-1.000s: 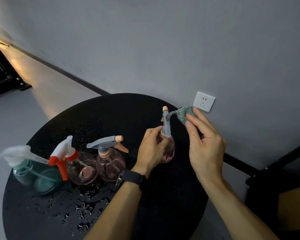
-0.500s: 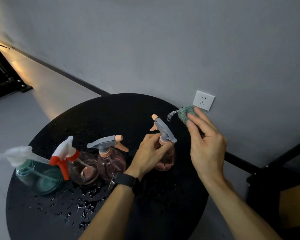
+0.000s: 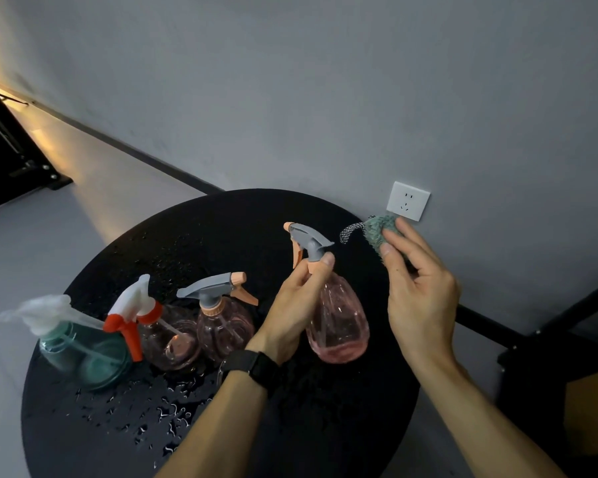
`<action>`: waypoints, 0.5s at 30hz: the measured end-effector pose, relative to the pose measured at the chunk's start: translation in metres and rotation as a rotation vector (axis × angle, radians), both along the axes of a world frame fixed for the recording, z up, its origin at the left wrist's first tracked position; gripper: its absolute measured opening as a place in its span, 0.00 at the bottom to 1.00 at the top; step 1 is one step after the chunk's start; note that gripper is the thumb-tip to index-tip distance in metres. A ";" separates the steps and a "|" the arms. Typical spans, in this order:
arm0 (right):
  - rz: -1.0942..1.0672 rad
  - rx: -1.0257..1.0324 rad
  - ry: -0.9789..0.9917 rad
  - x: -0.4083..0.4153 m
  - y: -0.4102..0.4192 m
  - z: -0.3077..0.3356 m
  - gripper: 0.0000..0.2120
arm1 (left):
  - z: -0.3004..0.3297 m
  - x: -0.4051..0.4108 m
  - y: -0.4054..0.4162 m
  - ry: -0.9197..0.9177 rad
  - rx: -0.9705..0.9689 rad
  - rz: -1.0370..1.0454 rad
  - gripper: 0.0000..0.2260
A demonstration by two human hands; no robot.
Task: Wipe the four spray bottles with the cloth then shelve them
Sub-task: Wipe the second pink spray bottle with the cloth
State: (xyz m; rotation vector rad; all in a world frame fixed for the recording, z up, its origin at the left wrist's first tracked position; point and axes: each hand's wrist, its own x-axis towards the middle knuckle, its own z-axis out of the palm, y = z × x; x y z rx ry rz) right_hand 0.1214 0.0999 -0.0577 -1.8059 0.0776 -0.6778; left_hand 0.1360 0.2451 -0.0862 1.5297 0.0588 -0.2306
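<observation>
**Materials and finishes, table and bottles**

Round table (image 3: 325, 426): black, matt top, fine-grained look; water droplets (image 3: 159, 412) bead glossy on it near the front.

Held pink bottle (image 3: 337, 322): clear tinted plastic, smooth and glossy, faintly ribbed body; grey and peach trigger head in opaque, satin plastic.

Second pink bottle (image 3: 223, 327): same clear glossy plastic, same grey-peach head.

Red-and-white bottle (image 3: 168, 339): clear pinkish plastic body, opaque glossy trigger.

Teal bottle (image 3: 83, 357): translucent green plastic, frosted whitish head.

Cloth (image 3: 377, 232): teal, fuzzy, rough pile, with a woven black-and-white loop.

Watch band (image 3: 252, 369): black, matt.

Wall socket (image 3: 408, 201): white smooth plastic. Wall (image 3: 325, 81): grey, matt paint.
</observation>
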 end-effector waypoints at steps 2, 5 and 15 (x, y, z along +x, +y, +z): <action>0.013 0.022 0.001 -0.005 0.002 0.000 0.11 | 0.007 0.000 -0.001 0.037 -0.089 0.011 0.25; 0.034 0.062 0.004 -0.012 0.008 0.001 0.12 | 0.023 -0.003 -0.005 0.091 -0.233 0.060 0.20; 0.040 0.237 -0.040 -0.018 0.029 0.012 0.14 | 0.049 -0.011 0.005 0.170 -0.604 0.001 0.23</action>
